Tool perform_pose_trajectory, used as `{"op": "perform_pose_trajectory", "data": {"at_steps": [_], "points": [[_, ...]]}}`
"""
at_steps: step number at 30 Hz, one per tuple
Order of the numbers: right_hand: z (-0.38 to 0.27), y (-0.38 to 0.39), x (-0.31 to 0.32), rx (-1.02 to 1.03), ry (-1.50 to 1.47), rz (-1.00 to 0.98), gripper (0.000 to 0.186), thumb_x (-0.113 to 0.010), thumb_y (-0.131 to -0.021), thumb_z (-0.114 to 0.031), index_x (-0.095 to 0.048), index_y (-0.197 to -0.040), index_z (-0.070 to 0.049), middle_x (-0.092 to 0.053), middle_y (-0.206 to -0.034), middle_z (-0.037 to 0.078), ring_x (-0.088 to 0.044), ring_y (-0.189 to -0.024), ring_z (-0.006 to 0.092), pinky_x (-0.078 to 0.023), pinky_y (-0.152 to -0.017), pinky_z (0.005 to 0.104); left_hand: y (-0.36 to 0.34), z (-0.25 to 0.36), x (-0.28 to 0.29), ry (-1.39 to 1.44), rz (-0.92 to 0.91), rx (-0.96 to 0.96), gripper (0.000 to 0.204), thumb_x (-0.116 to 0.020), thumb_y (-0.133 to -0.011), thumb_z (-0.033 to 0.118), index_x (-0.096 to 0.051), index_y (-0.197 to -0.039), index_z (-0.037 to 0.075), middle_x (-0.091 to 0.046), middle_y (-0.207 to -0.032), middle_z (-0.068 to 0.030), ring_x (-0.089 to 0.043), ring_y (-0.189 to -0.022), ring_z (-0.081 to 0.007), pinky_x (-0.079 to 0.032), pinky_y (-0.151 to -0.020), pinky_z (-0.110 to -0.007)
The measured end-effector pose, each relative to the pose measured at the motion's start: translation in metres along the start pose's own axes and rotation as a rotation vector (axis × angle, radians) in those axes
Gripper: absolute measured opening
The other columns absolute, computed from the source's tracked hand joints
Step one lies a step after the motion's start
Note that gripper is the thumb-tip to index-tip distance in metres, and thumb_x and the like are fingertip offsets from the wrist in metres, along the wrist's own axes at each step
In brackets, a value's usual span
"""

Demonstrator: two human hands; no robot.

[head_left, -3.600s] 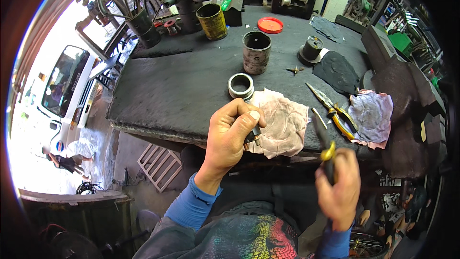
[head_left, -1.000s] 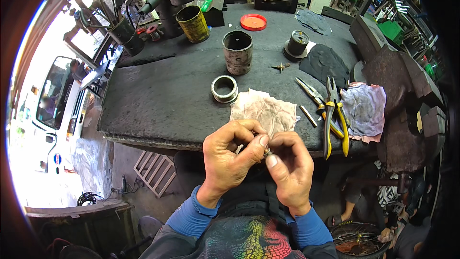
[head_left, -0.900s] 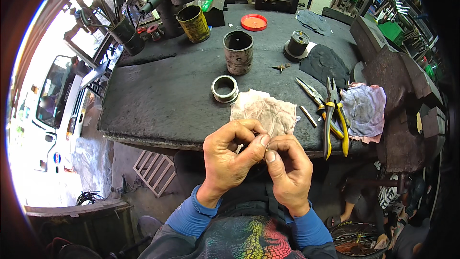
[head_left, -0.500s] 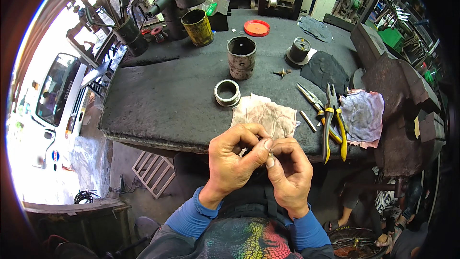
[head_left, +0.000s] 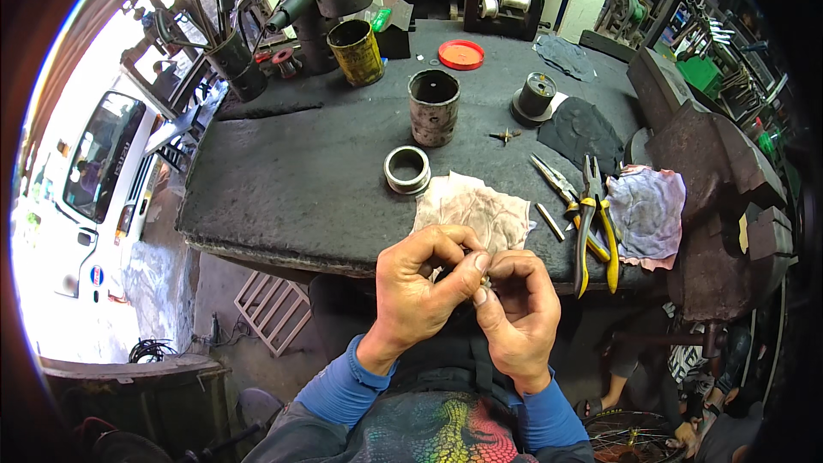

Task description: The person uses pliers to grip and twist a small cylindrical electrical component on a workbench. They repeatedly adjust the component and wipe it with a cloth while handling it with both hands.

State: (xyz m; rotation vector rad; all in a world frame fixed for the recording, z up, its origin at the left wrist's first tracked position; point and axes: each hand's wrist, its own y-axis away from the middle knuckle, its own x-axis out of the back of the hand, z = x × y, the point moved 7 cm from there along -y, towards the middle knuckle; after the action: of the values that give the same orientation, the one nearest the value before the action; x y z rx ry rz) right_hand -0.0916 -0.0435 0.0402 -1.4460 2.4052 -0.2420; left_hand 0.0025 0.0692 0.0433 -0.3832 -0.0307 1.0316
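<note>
- The left hand [head_left: 429, 281] and the right hand [head_left: 518, 302] meet just off the table's near edge, thumbs and forefingers pinching a small greyish metal piece [head_left: 485, 279] between them; the fingers hide most of it.
- The table [head_left: 283, 173] has a dark, scuffed, sooty top with a worn near edge.
- Against the middle of that edge lies a crumpled pale pink cloth [head_left: 473, 206], a silver metal ring [head_left: 410, 188] just beyond it.
- Toward the near right corner, yellow-and-black-handled combination pliers [head_left: 585, 227] lie across a second pair, long-nosed pliers [head_left: 553, 175], beside a mottled purple-and-pink cloth [head_left: 649, 213].
- A heavy brown metal vise [head_left: 716, 167] stands along the right edge.
- A grimy open metal cylinder [head_left: 434, 118] stands upright mid-table; toward the far edge are a flat red round lid [head_left: 461, 55] and a stained yellow can [head_left: 357, 60].
- At the far left corner, a dark tool-filled pot [head_left: 237, 73] stands.
- Past the left edge, a white vehicle [head_left: 99, 206] is parked in bright daylight; a pale slatted frame [head_left: 274, 312] lies on the floor.
- At lower right, another person crouches by a spoked wheel [head_left: 633, 435].
</note>
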Motion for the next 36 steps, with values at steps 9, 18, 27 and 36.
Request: {"op": "perform_pose_trajectory", "data": {"at_steps": [9, 18, 27, 36], "points": [[0.001, 0.002, -0.001, -0.009, 0.03, -0.008, 0.02, -0.069, -0.094, 0.002, -0.059, -0.111, 0.003, -0.053, -0.113, 0.008, -0.057, -0.095, 0.0135, -0.05, -0.089, 0.0291, -0.001, 0.002, 0.0, 0.035, 0.028, 0.012, 0.014, -0.073, -0.094, -0.004, -0.063, -0.085, -0.001, -0.074, -0.102, -0.0142, -0.064, -0.08, -0.0084, -0.053, -0.071, -0.024], [0.005, 0.002, 0.001, 0.037, 0.081, -0.102, 0.024, -0.07, -0.097, -0.004, -0.056, -0.116, 0.001, -0.051, -0.114, 0.007, -0.054, -0.099, 0.0131, -0.048, -0.09, 0.0268, 0.003, -0.003, 0.002, 0.027, 0.008, 0.026, 0.013, -0.073, -0.094, -0.004, -0.063, -0.086, -0.001, -0.073, -0.103, -0.0144, -0.064, -0.08, -0.0082, -0.054, -0.071, -0.024], [0.011, 0.002, 0.008, -0.033, 0.126, -0.075, 0.022, -0.07, -0.095, 0.0, -0.058, -0.113, 0.003, -0.055, -0.112, 0.009, -0.056, -0.098, 0.0129, -0.05, -0.089, 0.0269, 0.002, -0.009, -0.002, 0.026, 0.023, 0.023, 0.013, -0.074, -0.094, -0.004, -0.064, -0.085, -0.001, -0.073, -0.103, -0.0143, -0.065, -0.079, -0.0087, -0.055, -0.068, -0.025], [0.02, 0.01, 0.015, -0.133, 0.232, 0.025, 0.022, -0.065, -0.101, -0.011, -0.062, -0.119, 0.003, -0.063, -0.113, 0.009, -0.062, -0.103, 0.0203, -0.051, -0.092, 0.032, 0.0, 0.0, 0.002, -0.082, 0.009, -0.02, 0.018, -0.079, -0.092, 0.008, -0.065, -0.084, 0.0, -0.075, -0.1, -0.0064, -0.065, -0.083, -0.0093, -0.055, -0.073, -0.028]]}}
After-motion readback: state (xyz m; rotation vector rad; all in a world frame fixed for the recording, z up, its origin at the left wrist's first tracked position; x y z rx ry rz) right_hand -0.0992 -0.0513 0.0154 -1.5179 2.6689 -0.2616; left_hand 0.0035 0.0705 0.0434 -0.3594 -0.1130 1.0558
